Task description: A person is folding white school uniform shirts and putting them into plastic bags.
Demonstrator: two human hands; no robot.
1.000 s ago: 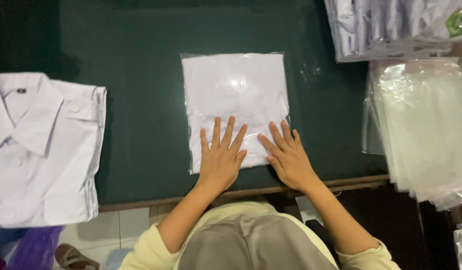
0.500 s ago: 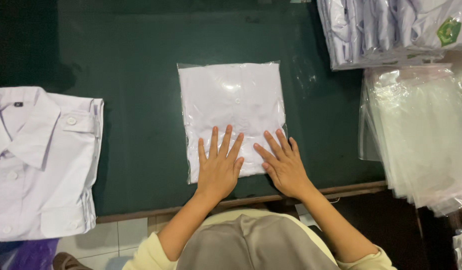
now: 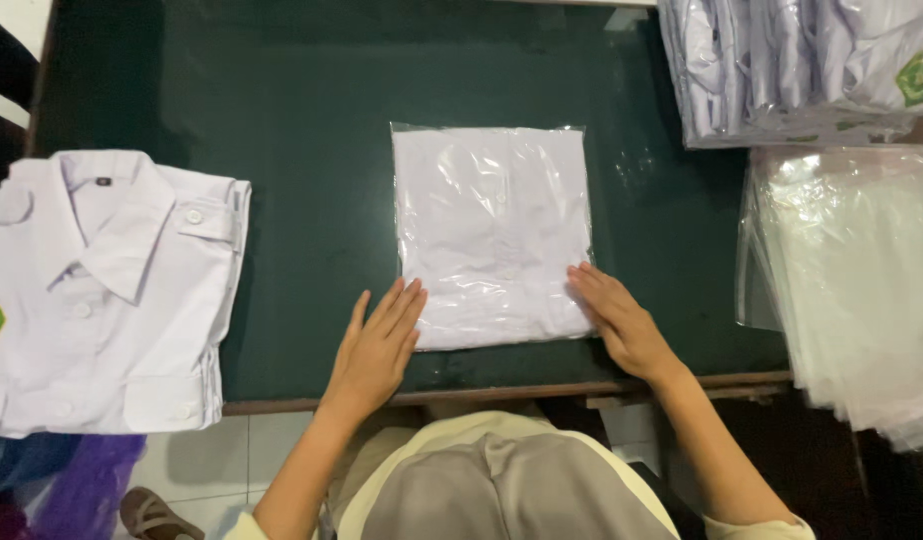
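Both hands flank a bagged white shirt [image 3: 492,235] lying mid-worktop [image 3: 302,90].
Left hand [image 3: 377,350] and right hand [image 3: 622,320] lie flat, fingers spread, gripping nothing, at the bag's near corners; the package is probably light, soft and slippery, best held by its edges.

We note both forearms bare to the elbow. Left hand [image 3: 375,350] and right hand [image 3: 623,322]: no rings, watch or gloves visible. Pale yellow short sleeves show at the lower edge; grey-beige fabric covers the head below.
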